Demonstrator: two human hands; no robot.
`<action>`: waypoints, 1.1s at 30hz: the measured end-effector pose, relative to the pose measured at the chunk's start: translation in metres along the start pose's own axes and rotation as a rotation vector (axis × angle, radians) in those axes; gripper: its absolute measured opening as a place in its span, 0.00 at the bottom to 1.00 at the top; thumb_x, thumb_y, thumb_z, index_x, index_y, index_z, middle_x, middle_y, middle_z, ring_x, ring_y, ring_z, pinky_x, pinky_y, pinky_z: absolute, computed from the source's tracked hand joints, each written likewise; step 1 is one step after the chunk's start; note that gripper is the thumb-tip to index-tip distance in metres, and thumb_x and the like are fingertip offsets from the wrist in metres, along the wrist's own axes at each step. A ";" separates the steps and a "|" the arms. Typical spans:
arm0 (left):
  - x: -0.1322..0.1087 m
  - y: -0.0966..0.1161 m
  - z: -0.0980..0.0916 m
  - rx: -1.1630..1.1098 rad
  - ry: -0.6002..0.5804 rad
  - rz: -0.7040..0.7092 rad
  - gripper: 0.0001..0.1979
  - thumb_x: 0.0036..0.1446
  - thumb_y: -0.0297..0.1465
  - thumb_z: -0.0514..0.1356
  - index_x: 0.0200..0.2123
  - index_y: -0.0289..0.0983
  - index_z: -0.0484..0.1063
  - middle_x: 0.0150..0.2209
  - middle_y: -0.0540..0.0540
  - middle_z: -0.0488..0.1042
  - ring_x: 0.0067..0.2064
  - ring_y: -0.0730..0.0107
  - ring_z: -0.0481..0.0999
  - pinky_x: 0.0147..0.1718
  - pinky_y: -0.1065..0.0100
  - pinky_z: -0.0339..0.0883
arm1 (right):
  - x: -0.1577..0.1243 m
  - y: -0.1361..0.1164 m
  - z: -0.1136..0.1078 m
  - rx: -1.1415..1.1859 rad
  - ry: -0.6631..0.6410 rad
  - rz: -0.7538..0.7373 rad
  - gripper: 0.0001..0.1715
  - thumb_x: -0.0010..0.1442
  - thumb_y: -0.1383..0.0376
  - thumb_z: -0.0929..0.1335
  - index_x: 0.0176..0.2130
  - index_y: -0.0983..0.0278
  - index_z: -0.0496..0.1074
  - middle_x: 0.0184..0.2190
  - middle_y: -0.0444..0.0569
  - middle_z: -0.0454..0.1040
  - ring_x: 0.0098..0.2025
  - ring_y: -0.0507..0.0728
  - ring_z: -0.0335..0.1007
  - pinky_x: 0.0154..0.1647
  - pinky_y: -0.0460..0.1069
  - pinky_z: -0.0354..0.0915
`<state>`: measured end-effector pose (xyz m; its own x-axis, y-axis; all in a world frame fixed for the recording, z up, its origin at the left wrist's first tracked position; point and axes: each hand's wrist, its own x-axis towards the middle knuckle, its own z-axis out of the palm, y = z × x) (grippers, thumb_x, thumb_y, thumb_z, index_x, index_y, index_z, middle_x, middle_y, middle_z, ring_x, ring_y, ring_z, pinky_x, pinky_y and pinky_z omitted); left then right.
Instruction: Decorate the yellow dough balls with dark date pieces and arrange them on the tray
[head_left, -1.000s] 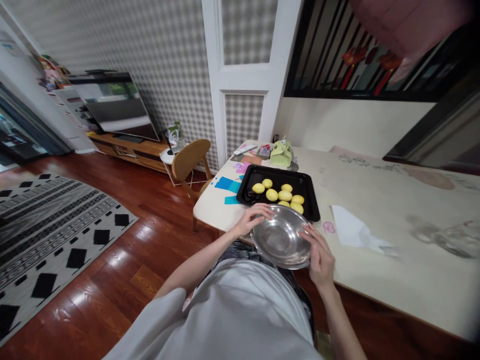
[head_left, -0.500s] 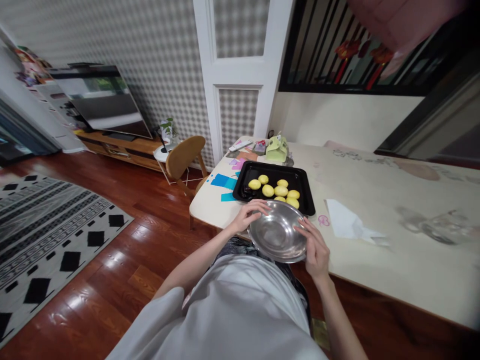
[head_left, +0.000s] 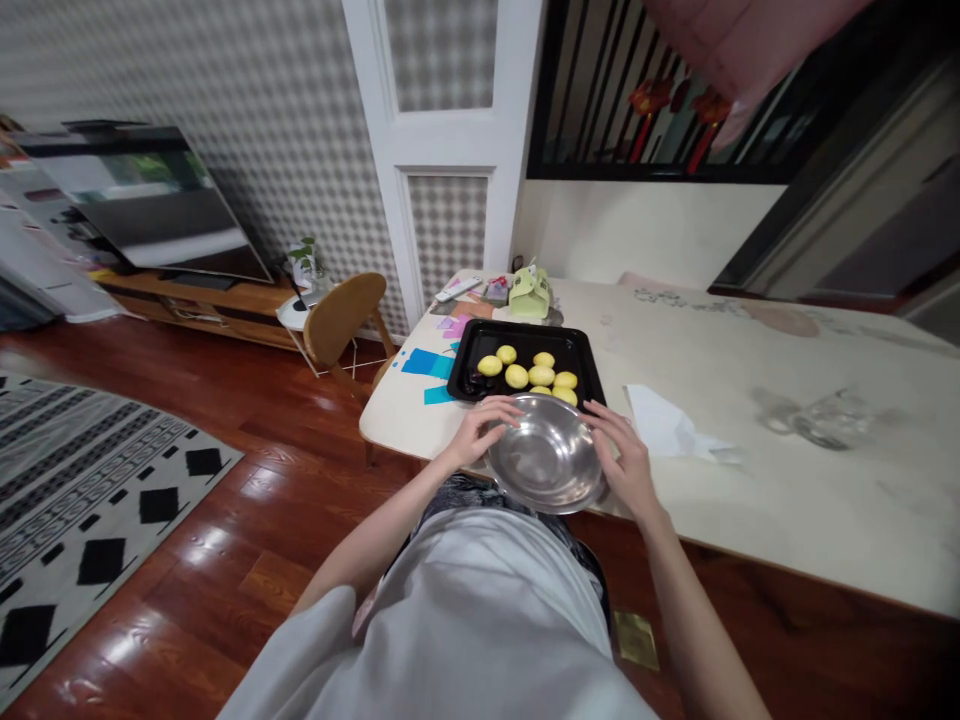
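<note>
"Head view: where is the metal bowl [head_left: 546, 460] found, and how is it gripped?"

"It is seen at lower centre, over the near edge of the table [head_left: 757, 520]. Its upper-left rim is pinched by the left hand [head_left: 478, 428]; the right hand [head_left: 624, 458] is placed at the right rim, fingers slightly spread, and whether anything is pinched there cannot be told."

"What is blocked?"

"The near edge of the black tray [head_left: 510, 338] and part of the nearest yellow fruits [head_left: 541, 376] are hidden by the bowl."

"And around?"

"Behind the tray, a green box [head_left: 530, 294] is seen. White paper [head_left: 661, 422] is spread right of centre, with a blurred glass vessel [head_left: 836, 420] farther right. Left of centre, a wooden chair [head_left: 341, 325] is placed beside the table."
</note>
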<state>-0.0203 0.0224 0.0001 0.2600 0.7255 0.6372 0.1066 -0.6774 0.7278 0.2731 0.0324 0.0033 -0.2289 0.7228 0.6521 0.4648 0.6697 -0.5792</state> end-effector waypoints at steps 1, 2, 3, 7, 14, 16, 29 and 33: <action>0.000 0.000 0.000 0.021 -0.007 0.004 0.19 0.71 0.45 0.59 0.42 0.37 0.83 0.50 0.35 0.83 0.63 0.46 0.74 0.64 0.43 0.62 | 0.008 0.004 -0.002 -0.017 -0.033 -0.002 0.19 0.75 0.57 0.63 0.55 0.56 0.80 0.61 0.53 0.78 0.66 0.64 0.72 0.69 0.67 0.67; 0.000 0.000 0.000 0.037 -0.012 0.008 0.18 0.71 0.44 0.59 0.42 0.38 0.83 0.51 0.35 0.83 0.63 0.46 0.74 0.65 0.42 0.61 | 0.016 0.009 -0.003 -0.039 -0.069 -0.006 0.19 0.75 0.57 0.63 0.56 0.56 0.79 0.62 0.52 0.77 0.66 0.64 0.72 0.70 0.67 0.67; -0.001 0.000 0.000 0.049 -0.013 0.012 0.18 0.71 0.44 0.59 0.43 0.38 0.83 0.51 0.36 0.83 0.64 0.46 0.74 0.66 0.42 0.60 | 0.025 0.016 -0.004 -0.068 -0.104 -0.020 0.19 0.75 0.58 0.63 0.57 0.55 0.78 0.63 0.51 0.76 0.66 0.63 0.72 0.69 0.66 0.68; -0.001 -0.001 0.000 0.077 -0.006 0.056 0.16 0.72 0.41 0.58 0.43 0.38 0.83 0.51 0.37 0.84 0.65 0.47 0.75 0.69 0.39 0.55 | 0.058 0.046 -0.003 -0.188 -0.256 -0.139 0.21 0.74 0.62 0.61 0.58 0.54 0.78 0.62 0.50 0.77 0.63 0.63 0.75 0.64 0.64 0.73; -0.005 0.003 0.003 0.154 -0.052 0.178 0.16 0.73 0.36 0.54 0.43 0.36 0.81 0.47 0.37 0.85 0.60 0.51 0.79 0.67 0.43 0.61 | 0.085 0.068 0.011 -0.262 -0.473 -0.220 0.21 0.73 0.61 0.64 0.60 0.56 0.78 0.60 0.53 0.78 0.58 0.66 0.76 0.58 0.65 0.75; -0.006 0.004 0.004 0.180 -0.056 0.215 0.17 0.74 0.35 0.53 0.41 0.36 0.81 0.44 0.38 0.85 0.56 0.53 0.81 0.63 0.45 0.66 | 0.086 0.064 0.014 -0.258 -0.496 -0.194 0.22 0.73 0.60 0.64 0.61 0.55 0.77 0.59 0.53 0.78 0.57 0.65 0.75 0.58 0.64 0.75; -0.011 -0.003 0.007 0.181 0.061 0.303 0.28 0.76 0.36 0.50 0.22 0.38 0.72 0.24 0.46 0.79 0.28 0.68 0.75 0.47 0.53 0.77 | 0.088 0.055 0.017 -0.031 -0.539 0.001 0.25 0.68 0.60 0.67 0.62 0.55 0.76 0.61 0.55 0.73 0.58 0.66 0.76 0.49 0.58 0.78; -0.011 -0.005 0.006 0.136 0.093 0.271 0.32 0.77 0.39 0.48 0.17 0.39 0.68 0.19 0.49 0.76 0.23 0.69 0.70 0.46 0.53 0.77 | 0.089 0.055 0.022 0.033 -0.510 -0.002 0.23 0.69 0.57 0.67 0.59 0.58 0.78 0.58 0.57 0.76 0.58 0.66 0.76 0.47 0.57 0.78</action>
<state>-0.0179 0.0169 -0.0119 0.2082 0.5202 0.8283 0.1746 -0.8530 0.4919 0.2596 0.1378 0.0187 -0.6219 0.7070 0.3367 0.4382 0.6705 -0.5987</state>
